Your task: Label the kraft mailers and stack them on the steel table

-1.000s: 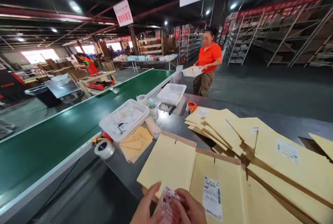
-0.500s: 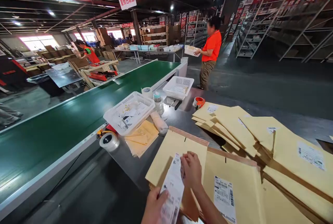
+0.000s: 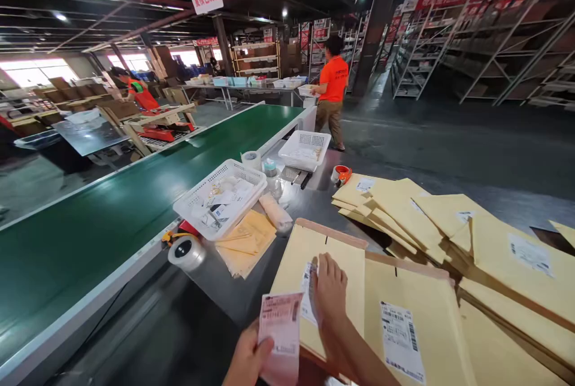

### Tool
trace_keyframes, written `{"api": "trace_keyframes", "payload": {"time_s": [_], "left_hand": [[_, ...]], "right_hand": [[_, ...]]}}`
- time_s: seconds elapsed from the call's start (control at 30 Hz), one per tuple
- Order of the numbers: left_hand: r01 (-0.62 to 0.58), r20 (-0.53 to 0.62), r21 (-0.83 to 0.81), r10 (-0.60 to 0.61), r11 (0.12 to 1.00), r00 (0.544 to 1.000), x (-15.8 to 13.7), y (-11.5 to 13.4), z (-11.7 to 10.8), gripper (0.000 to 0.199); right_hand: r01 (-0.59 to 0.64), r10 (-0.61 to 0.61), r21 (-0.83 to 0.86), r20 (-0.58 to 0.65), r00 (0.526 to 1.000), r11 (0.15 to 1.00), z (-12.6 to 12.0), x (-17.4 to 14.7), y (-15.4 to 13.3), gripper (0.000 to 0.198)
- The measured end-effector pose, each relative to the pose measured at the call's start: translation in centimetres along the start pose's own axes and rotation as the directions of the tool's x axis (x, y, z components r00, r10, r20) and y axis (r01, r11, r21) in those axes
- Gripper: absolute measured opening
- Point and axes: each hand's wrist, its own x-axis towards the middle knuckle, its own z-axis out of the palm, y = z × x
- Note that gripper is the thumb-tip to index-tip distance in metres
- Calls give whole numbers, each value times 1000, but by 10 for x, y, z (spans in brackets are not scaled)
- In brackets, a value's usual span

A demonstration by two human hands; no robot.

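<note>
Two papers have split since a moment ago: my left hand (image 3: 250, 359) pinches the pink backing (image 3: 281, 329), while my right hand (image 3: 330, 287), fingers flat and open, now presses the label (image 3: 308, 293) onto the envelope (image 3: 335, 263) beneath it, stuck down.

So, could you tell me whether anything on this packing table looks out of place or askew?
Mostly the envelopes on the right: they lie fanned and skewed, not squared. The basket overhangs the belt. The right hand presses a label onto an envelope; the left hand holds a pink slip. No damage visible.
</note>
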Motion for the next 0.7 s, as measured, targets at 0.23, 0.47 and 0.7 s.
{"api": "trace_keyframes", "payload": {"time_s": [0.23,0.47,0.7], "left_hand": [[31,144,-120,-13,992,989,58,-6,5,63],[16,90,-174,-1,985,996,50,-14,10,60],[90,236,-219,-37,972,971,16,16,-5,64]], "right_hand": [[414,-408,1,168,897,910,4,-8,8,59],[412,-401,13,257,879,911,1,-37,1,78],[333,-463,350,408,787,875,-44,-46,-12,74]]}}
